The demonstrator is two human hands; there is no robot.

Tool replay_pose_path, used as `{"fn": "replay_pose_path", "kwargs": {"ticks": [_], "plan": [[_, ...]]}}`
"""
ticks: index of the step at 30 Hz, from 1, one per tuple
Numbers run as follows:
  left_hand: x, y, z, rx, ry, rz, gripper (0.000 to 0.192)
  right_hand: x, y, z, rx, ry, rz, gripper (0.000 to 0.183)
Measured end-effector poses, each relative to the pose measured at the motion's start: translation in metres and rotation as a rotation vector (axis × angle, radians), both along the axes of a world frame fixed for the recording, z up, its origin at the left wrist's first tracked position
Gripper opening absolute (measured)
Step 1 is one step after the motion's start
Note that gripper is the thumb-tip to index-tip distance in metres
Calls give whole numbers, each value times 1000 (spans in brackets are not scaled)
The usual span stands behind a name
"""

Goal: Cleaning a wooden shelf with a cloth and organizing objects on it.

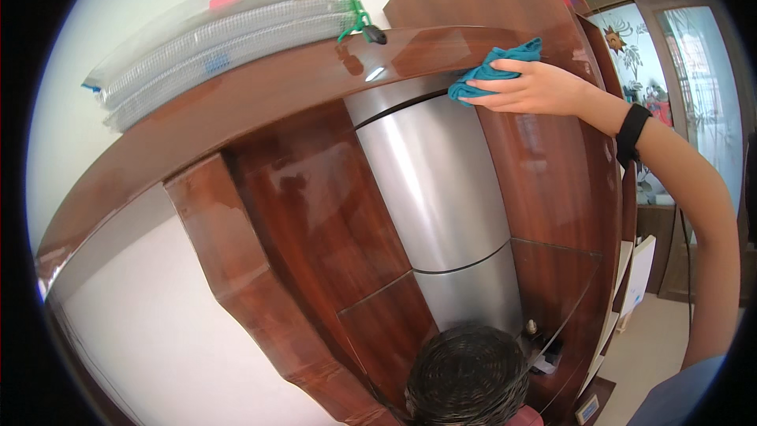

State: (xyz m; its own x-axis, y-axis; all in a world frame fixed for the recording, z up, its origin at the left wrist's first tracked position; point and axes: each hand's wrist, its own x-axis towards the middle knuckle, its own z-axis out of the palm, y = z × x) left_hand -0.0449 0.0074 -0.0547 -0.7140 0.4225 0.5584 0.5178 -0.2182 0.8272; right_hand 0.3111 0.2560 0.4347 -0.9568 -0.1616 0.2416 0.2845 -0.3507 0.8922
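Note:
My right hand (526, 90) reaches up from the right side and grips a folded teal cloth (488, 74). The cloth lies against the glossy reddish-brown wooden top panel (414, 50), at the upper end of a curved brushed-metal panel (434, 183). A black band (633, 135) circles the right wrist. My left hand is out of view. Before me stands tall polished wooden furniture with the metal strip running down between dark wood panels (313, 201).
Zipped mesh-and-plastic bags (230, 41) with a green cord rest on top at the upper left. Below are a glass shelf (556, 284), small objects on it and a dark woven basket (467, 373). Glass-fronted cabinet doors (704, 71) and a white board (639, 275) stand at the right.

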Motion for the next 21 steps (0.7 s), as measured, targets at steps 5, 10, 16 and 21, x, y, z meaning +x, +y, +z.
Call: {"fn": "replay_pose_path", "kwargs": {"ticks": [5,10,16,21], "plan": [[15,-10,21,72,-253,-9,108,-52,3,3,101,-18,99,27],[8,-3,18,-44,-49,53,104,-124,-2,7,57,-135,148,31],[11,-1,23,-45,-7,120,102,-136,18,7,-141,-50,-82,15],[9,-1,22,19,-12,45,99,-106,43,5,-173,-60,190,13]]}}
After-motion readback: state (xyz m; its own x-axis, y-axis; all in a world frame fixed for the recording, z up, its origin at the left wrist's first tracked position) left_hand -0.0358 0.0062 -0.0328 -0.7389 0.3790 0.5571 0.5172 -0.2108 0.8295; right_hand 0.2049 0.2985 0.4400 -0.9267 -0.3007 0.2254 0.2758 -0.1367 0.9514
